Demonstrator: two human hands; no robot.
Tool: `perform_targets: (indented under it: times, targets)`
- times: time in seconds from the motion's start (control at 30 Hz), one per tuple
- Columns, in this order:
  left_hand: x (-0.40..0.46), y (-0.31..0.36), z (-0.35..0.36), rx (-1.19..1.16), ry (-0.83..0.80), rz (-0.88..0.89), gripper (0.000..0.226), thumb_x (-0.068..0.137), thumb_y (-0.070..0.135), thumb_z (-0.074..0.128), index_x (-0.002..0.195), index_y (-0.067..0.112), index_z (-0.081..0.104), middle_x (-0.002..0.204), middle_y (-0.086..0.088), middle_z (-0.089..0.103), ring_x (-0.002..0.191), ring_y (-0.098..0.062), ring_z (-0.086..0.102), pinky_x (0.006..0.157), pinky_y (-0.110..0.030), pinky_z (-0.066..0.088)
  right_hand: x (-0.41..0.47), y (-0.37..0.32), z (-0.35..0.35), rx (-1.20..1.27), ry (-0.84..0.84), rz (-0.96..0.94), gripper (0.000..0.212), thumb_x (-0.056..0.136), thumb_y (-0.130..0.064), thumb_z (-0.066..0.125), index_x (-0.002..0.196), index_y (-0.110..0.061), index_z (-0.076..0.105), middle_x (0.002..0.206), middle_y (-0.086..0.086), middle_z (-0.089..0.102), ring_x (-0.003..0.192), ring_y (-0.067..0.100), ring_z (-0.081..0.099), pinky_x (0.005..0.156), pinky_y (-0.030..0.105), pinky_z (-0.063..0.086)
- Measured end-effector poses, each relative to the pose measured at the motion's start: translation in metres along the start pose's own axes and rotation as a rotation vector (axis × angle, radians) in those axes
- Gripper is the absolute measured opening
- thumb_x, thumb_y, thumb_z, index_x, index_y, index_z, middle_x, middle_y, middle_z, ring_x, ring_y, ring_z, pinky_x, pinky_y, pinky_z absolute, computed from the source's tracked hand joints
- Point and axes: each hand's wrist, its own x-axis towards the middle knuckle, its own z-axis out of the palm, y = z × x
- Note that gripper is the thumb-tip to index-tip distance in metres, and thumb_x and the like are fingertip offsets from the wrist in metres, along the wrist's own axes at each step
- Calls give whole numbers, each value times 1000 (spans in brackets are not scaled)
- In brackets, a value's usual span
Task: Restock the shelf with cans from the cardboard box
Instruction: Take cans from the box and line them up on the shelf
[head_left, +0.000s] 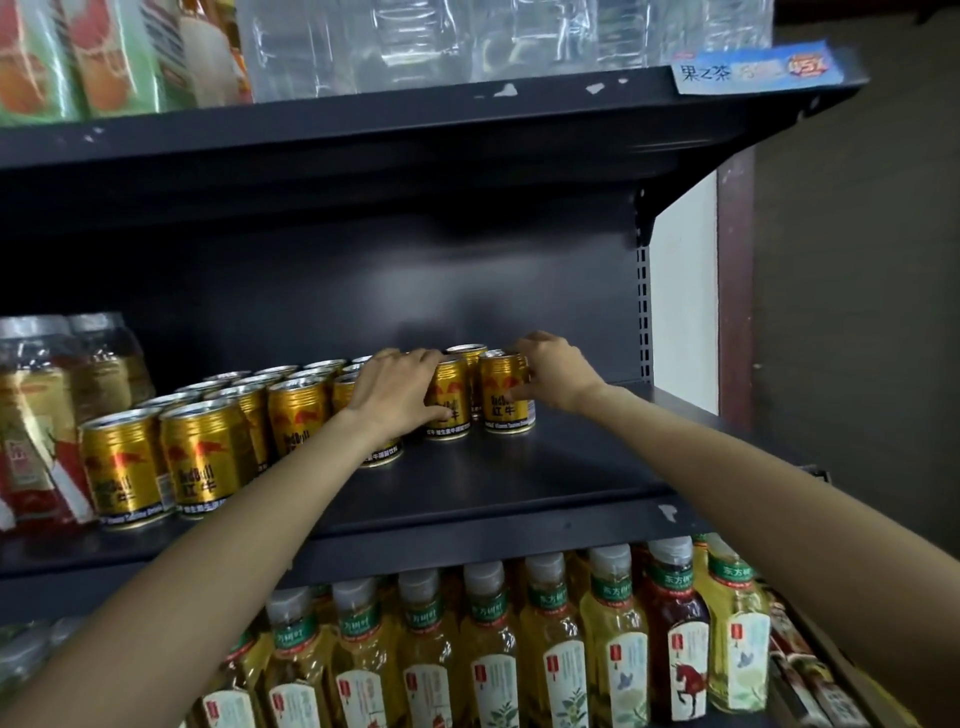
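Observation:
Several gold cans (208, 457) with red bull logos stand in rows on the dark middle shelf (519, 467). My left hand (397, 392) wraps around a gold can (449, 400) at the right end of the rows, fingers over its front. My right hand (553, 371) grips the neighbouring gold can (501, 397) from its right side; that can stands on the shelf. Another can top (466, 349) shows behind these two. The cardboard box is out of view.
The shelf's right half is bare dark metal up to the upright (643, 306). Bottled drinks (47, 415) crowd the shelf's left end. Tea bottles (550, 639) fill the shelf below. Shrink-wrapped water packs (467, 36) sit on the top shelf.

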Motion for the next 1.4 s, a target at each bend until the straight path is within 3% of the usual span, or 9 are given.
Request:
perform_targets:
  times: [0.1,0.23,0.7,0.87,0.93,1.07,1.27,1.4]
  targets:
    - [1,-3,0,72,-15,-3,73,81,55,60,137,15,36,137,-5,51,126,-23,48,110,-33,26,11,-7,12,34,17,69,66,75,-34,75,127,-3,49,128,17,53,114,32,54,92,39,45]
    - [4,-7,-1,130,-33,-31,71,80,53,64,133,14,38,124,-6,61,119,-24,54,109,-34,29,18,-13,20,96,30,128,57,73,-35,78,114,-4,54,111,16,62,98,31,61,79,36,49]
    - [4,-9,11,240,25,-89,59,82,53,61,125,15,48,118,-4,63,110,-24,59,95,-34,41,23,-23,28,79,60,111,63,74,-36,77,120,-3,49,117,17,61,104,33,60,86,41,50]
    - [-2,-8,12,240,32,-103,77,85,53,55,144,13,27,136,-6,51,126,-24,46,108,-38,30,17,-25,24,78,24,88,73,77,-41,72,131,-3,42,130,16,51,115,32,53,92,39,45]
    - [-10,-5,7,141,116,-92,70,88,48,51,144,13,29,140,-5,48,129,-23,41,110,-38,26,8,-27,17,70,54,59,76,81,-45,67,138,-5,37,136,16,47,122,32,48,97,40,43]
    - [-42,15,-23,-227,339,-84,44,89,41,52,128,19,55,125,-2,61,120,-21,51,97,-33,37,-36,-39,-2,147,279,-58,57,86,-39,62,133,-10,46,130,11,54,120,30,49,96,42,43]
    - [-120,53,-52,-668,662,-88,21,89,33,55,99,21,69,90,12,69,88,-9,63,72,-23,48,-137,-72,-6,250,708,-150,23,87,-26,60,106,-13,61,99,0,67,94,21,60,79,36,49]
    - [-186,85,-38,-985,749,-98,18,92,22,53,99,15,68,86,11,67,84,-4,65,74,-22,51,-213,-95,19,285,832,-122,13,88,-19,59,95,-9,64,84,-1,66,76,12,57,66,22,45]
